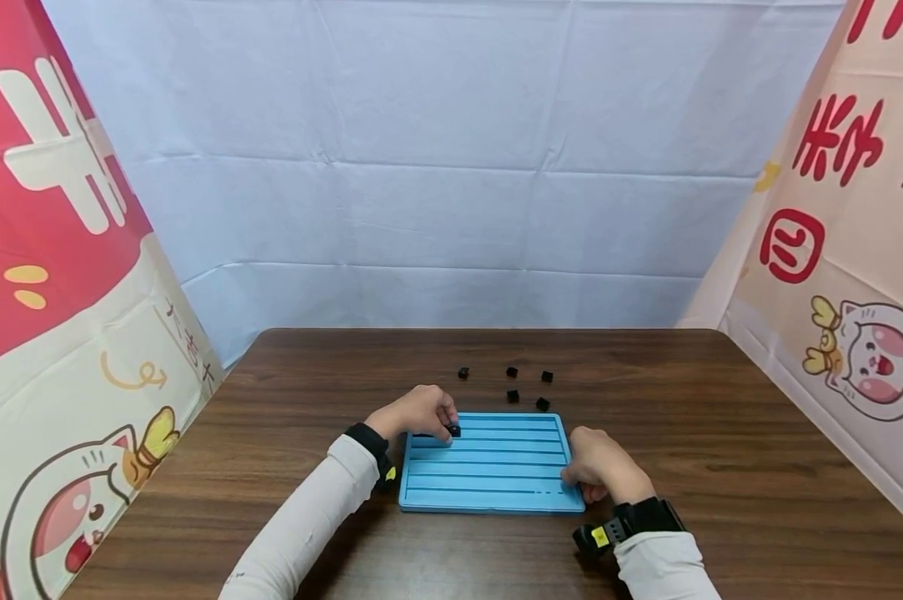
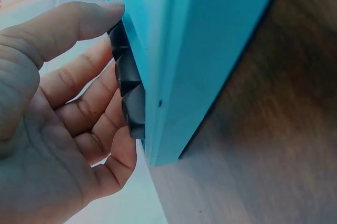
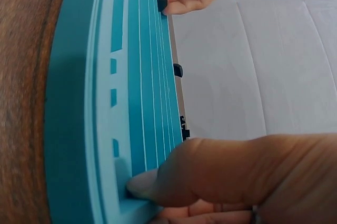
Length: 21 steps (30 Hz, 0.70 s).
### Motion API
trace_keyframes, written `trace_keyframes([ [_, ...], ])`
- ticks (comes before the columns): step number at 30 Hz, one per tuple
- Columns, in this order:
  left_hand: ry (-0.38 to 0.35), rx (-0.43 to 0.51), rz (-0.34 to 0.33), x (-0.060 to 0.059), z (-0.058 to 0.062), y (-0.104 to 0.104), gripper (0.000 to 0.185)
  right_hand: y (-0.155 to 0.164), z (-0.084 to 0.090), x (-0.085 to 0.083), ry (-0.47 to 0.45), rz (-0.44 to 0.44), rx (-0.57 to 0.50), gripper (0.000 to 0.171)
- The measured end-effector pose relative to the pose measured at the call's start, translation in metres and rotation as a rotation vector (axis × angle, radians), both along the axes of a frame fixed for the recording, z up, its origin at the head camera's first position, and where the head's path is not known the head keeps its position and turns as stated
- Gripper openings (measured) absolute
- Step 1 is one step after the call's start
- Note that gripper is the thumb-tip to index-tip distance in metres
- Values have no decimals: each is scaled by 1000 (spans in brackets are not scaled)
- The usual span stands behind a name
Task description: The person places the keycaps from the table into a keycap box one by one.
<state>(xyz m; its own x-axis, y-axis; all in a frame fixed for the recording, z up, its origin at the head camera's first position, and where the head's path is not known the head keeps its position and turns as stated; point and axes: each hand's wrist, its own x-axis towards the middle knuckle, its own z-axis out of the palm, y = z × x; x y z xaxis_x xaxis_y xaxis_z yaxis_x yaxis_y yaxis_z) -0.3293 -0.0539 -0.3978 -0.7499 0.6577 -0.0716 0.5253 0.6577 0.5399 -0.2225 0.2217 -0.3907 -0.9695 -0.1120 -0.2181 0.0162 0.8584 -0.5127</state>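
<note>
A row of black blocks is set lengthwise along the grooves of the blue tray, at its far left end, nearer the left hand. The row is pinched between that hand's thumb and curled fingers (whether every block is gripped cannot be told). The tray's right edge is grasped by the right hand, thumb on top. Loose blocks are spread beyond the far edge, rightward of the left fingers.

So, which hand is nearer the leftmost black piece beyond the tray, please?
The left hand, front-left of the black piece; the right hand is farther right, gripping the tray.
</note>
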Motion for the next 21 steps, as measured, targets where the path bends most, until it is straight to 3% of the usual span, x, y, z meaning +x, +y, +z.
trace_keyframes([
  [7, 23, 5, 1, 1, 5, -4, 33, 0, 0, 0, 2, -1, -6, 16],
  [21, 36, 28, 6, 3, 8, -11, 38, 0, -1, -1, -13, -13, -16, 12],
])
